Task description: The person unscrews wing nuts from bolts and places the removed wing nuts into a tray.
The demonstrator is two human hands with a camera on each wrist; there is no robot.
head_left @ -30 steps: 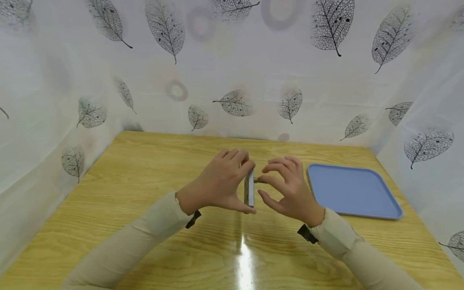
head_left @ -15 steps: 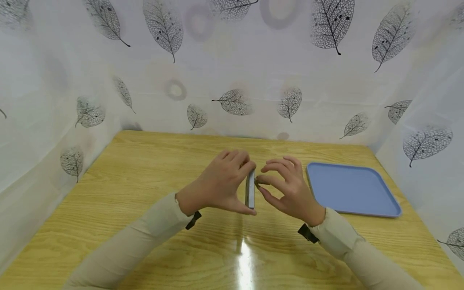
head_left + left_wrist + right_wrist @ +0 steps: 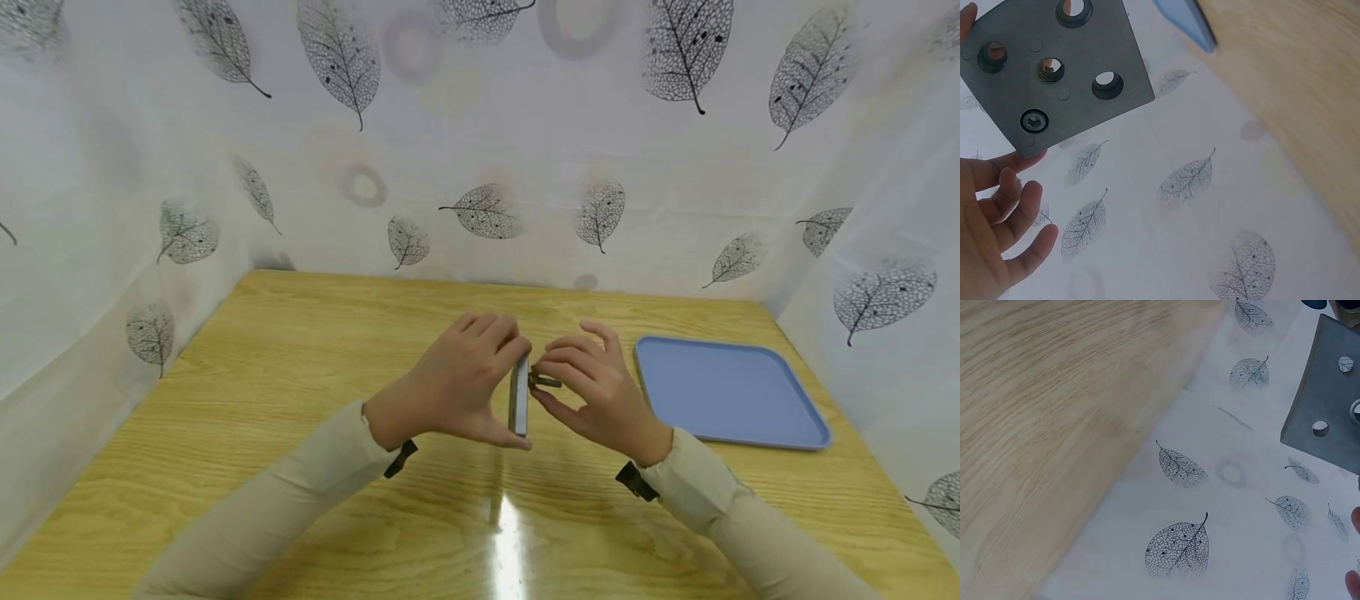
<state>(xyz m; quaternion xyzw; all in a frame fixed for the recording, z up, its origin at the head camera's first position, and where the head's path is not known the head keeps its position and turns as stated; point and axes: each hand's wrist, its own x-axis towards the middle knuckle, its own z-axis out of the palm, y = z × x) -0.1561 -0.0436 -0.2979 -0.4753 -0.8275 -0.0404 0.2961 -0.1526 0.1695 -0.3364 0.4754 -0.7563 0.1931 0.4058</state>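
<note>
A grey square metal plate [image 3: 519, 396] stands on edge above the table, gripped by my left hand [image 3: 450, 379] between thumb and fingers at opposite edges. Several round holes pierce the plate [image 3: 1085, 50] in the left wrist view, and a socket-head bolt [image 3: 1034, 120] sits in one of them. On the plate's right side, a thin bolt shaft [image 3: 550, 382] sticks out. My right hand [image 3: 600, 400] pinches a small brass-coloured nut [image 3: 533, 380] around the shaft, close to the plate; fingertips partly cover it. The right wrist view catches only part of the plate [image 3: 1329, 394].
A light blue tray [image 3: 731, 396] lies at the right of the wooden table [image 3: 337, 333]. A pale curtain [image 3: 480, 125] printed with leaves surrounds the table at the back and sides.
My right thumb and index finger have closed from a gap onto the nut, and the fingers have shifted so the shaft end shows. The left hand has stayed nearly still with the plate.
</note>
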